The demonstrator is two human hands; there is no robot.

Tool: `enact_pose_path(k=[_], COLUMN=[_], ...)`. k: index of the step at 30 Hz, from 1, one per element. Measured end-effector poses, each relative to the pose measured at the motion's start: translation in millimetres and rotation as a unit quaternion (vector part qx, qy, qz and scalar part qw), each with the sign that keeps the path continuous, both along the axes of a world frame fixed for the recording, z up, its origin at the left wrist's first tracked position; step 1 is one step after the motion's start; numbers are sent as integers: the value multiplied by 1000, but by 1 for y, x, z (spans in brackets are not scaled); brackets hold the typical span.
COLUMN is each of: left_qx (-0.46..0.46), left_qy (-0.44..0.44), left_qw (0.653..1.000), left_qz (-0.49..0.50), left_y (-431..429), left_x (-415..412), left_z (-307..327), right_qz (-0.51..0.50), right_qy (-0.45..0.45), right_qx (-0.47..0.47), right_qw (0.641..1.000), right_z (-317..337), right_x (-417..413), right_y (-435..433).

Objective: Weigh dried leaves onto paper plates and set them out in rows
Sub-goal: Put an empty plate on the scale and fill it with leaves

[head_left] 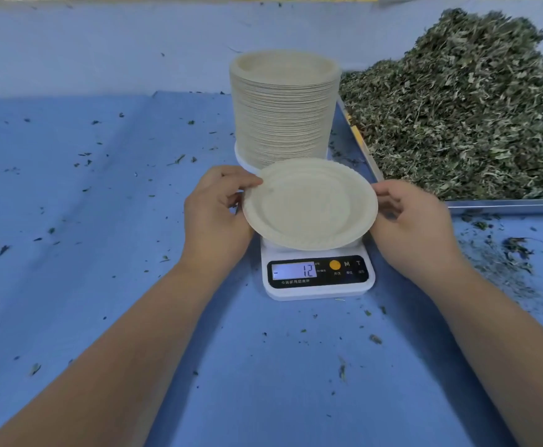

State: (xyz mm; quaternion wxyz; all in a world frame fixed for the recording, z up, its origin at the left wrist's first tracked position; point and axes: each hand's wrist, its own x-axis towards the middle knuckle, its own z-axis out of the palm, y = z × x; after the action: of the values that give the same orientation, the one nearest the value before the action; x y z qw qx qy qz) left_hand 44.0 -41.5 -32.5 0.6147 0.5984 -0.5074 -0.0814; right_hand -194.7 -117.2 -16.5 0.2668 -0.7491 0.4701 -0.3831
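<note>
An empty cream paper plate [310,204] hovers or rests tilted over a white digital scale [318,279] whose display reads 12 with a minus sign. My left hand [215,214] pinches the plate's left rim, thumb on top. My right hand [415,217] holds the right rim with curled fingers. Right behind the scale stands a tall stack of paper plates [284,108]. A big heap of dried green leaves [467,111] fills a metal tray [505,203] at the right.
Blue cloth [102,221] covers the table, strewn with leaf crumbs, thickest at the right near the tray [505,253]. A pale wall rises behind the table.
</note>
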Motion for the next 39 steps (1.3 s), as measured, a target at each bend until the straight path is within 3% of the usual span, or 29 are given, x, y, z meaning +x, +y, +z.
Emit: enact_pose_path(k=[7, 11, 13, 15, 23, 39], left_qx=[125, 135, 99, 89, 136, 144], left_qy=[16, 165, 294, 364, 296, 193], left_qw=[992, 976, 951, 926, 942, 968], left_qz=[-2, 36, 0, -42, -81, -73], left_y=[0, 1, 2, 2, -2, 6], left_x=[18, 24, 19, 10, -1, -8], left_z=[-2, 3, 10, 14, 9, 6], right_qz=[-45, -54, -42, -38, -61, -44], right_qy=[81, 15, -11, -6, 61, 53], right_qx=[-38, -88, -102, -115, -125, -114], right_qw=[995, 995, 994, 993, 988, 991], right_z=[2, 3, 5, 7, 5, 0], right_x=[-6, -10, -8, -7, -4, -4], right_y=[-3, -1, 2, 5, 0, -4])
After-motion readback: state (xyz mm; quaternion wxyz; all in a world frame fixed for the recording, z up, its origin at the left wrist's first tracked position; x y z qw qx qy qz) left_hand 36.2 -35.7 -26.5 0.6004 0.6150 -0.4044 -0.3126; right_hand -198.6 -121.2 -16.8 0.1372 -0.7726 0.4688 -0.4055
